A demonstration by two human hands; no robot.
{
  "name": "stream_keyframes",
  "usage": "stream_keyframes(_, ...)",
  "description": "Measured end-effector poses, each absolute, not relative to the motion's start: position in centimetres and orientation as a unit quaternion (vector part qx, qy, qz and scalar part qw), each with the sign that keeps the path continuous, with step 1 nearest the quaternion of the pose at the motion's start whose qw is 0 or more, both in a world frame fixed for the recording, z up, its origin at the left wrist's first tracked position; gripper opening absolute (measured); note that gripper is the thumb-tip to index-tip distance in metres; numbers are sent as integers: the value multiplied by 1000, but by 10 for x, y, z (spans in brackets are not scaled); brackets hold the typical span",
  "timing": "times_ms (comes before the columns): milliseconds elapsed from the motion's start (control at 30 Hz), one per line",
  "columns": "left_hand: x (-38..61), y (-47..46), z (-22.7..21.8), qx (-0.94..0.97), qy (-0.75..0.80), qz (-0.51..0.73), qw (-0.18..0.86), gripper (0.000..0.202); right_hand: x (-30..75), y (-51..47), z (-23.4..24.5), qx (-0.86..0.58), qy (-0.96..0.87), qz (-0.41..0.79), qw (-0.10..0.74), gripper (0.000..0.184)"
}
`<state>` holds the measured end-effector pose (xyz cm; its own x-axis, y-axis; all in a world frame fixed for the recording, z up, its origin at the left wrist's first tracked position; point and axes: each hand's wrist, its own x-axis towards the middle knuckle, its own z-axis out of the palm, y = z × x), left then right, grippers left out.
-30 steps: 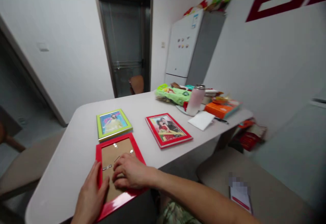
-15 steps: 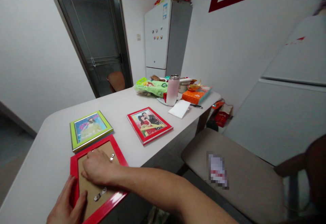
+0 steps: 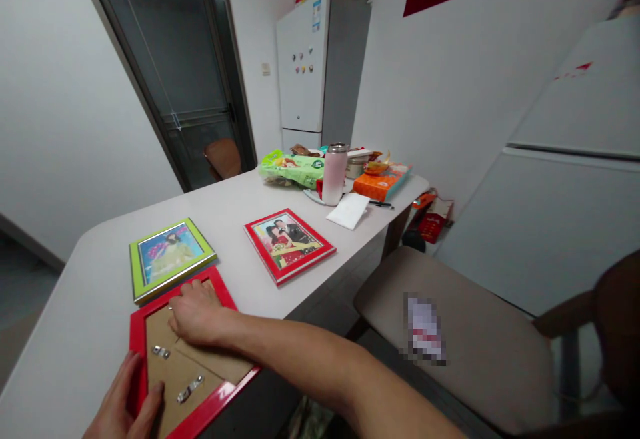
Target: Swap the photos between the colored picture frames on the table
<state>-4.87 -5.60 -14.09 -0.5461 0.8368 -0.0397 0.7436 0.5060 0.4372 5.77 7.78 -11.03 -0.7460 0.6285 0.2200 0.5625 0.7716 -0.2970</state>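
A red picture frame (image 3: pixel 227 396) lies face down at the table's near edge, its brown backing board (image 3: pixel 167 386) upward. My left hand (image 3: pixel 125 399) grips its left side, thumb on the board and fingers round the rim. My right hand (image 3: pixel 200 312) is closed over the far part of the board, knuckles up; its fingertips are hidden. Two metal clips (image 3: pixel 191 390) show on the board between my hands. A brown flap (image 3: pixel 213 361) lies on the board under my right wrist. Touching or nearly touching the far edge is a green picture frame (image 3: pixel 206 247) with a portrait.
Another red picture frame (image 3: pixel 263 256) with a couple's picture lies face up to the right. Farther back stand a pink bottle (image 3: pixel 335 176), white paper (image 3: pixel 349 210), a green bag (image 3: pixel 293 169) and an orange box (image 3: pixel 377 186). A chair (image 3: pixel 450 332) stands at the right.
My right hand has shifted right and away along the board, uncovering a clip on the left and covering the one at the far right. My left hand keeps its grip. The view has shifted slightly.
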Motion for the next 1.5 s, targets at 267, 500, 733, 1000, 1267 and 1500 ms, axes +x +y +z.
stream_keyframes(267,-43,-57,-138,473,845,216,120,55,103,50,-110,-274,-945,104,141,44)
stream_keyframes(500,-36,-58,-144,465,801,353,132,55,96,51,-108,-312,-921,182,145,38)
stream_keyframes(733,-31,-60,-131,377,656,599,263,37,91,39,-80,-282,-915,203,204,25)
stream_keyframes(1000,-72,-101,-116,220,593,691,349,27,100,46,-85,-294,-897,245,221,34)
stream_keyframes(1267,-117,-133,-138,190,686,644,279,32,122,84,-133,-420,-882,159,145,44)
stream_keyframes(1500,-132,-137,-139,286,815,484,143,40,123,93,-132,-442,-856,200,180,50)
